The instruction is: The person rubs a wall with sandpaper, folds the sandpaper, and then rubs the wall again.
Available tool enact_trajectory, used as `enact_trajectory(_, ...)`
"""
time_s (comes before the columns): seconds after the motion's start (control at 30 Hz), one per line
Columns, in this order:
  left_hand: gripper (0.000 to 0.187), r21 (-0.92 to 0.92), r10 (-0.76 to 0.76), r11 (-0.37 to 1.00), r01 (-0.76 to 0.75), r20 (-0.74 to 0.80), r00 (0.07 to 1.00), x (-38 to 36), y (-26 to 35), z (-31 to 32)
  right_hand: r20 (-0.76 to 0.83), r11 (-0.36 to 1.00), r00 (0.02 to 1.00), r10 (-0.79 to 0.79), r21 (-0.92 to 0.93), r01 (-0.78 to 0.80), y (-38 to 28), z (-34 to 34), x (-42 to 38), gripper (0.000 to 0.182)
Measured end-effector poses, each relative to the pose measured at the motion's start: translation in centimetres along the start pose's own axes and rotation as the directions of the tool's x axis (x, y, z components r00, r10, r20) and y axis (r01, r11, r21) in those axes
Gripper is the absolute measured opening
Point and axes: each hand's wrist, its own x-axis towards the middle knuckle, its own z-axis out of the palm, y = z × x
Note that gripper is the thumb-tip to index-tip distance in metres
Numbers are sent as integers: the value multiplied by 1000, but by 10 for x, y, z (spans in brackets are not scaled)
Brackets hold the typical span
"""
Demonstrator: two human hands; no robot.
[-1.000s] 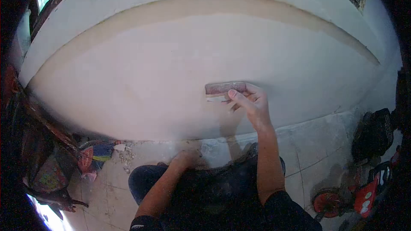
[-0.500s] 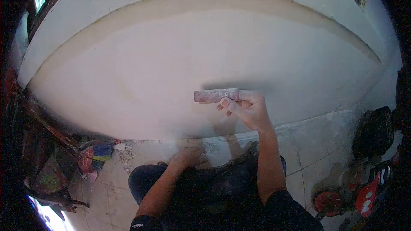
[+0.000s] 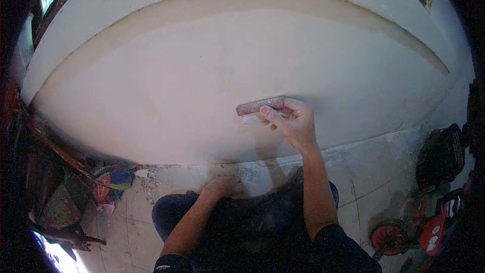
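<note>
My right hand (image 3: pixel 298 124) grips a dusty reddish-brown sanding block (image 3: pixel 258 106), thumb on the near side and fingers at its right end and underneath. The block is held against or close over the lower middle of a broad, pale wall surface (image 3: pixel 177 60), its left end tilted slightly down. A whitish strip shows just below the block. Lower down, my left hand (image 3: pixel 221 187) rests by my knee, its dim fingers loosely extended and holding nothing visible.
A pale tiled floor (image 3: pixel 353 172) runs along the wall's base. At the left lie colourful crumpled wrappers or cloth (image 3: pixel 113 184) and bits of debris. On the right are a dark bag-like object (image 3: pixel 440 156), a red round item (image 3: pixel 388 237) and a red-and-white object (image 3: pixel 433 235).
My right hand has shifted the sanding block slightly up and to the right, and its right end now tilts upward. My left hand has stayed about where it was.
</note>
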Motion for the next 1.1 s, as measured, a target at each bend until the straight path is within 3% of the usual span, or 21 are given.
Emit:
enact_trajectory(0.2,61,-17,43,999,-44,-28,999,-51,37,-55,-34,999,998,-54,-5,53,1,3,0,27)
enact_trajectory(0.33,67,74,19,997,-18,-24,1000,6,-11,18,-50,999,998,-25,25,27,1,2,1,28)
enact_trajectory(0.4,68,44,117,993,-111,-188,975,15,-22,35,-60,1000,998,2,25,0,1,2,2,28)
enact_trajectory(0.43,68,45,117,993,-110,-189,975,3,-10,19,-67,1000,998,-4,27,6,3,3,2,28)
enact_trajectory(0.5,65,-53,-85,995,86,26,996,-37,32,-43,-75,999,997,-11,29,13,4,4,1,27)
enact_trajectory(0.53,65,-53,-85,995,86,27,996,-43,39,-57,-74,1000,997,-16,21,18,3,4,1,27)
enact_trajectory(0.6,64,-11,-102,994,105,177,979,-49,47,-72,-74,1000,997,-20,13,21,3,4,0,27)
enact_trajectory(0.77,63,-27,-36,999,38,68,997,-7,3,-4,-63,1000,998,-14,-2,14,2,2,0,26)
enact_trajectory(1.1,61,11,-16,1000,16,9,1000,2,-4,4,-78,999,997,-21,-37,18,-6,3,-1,22)
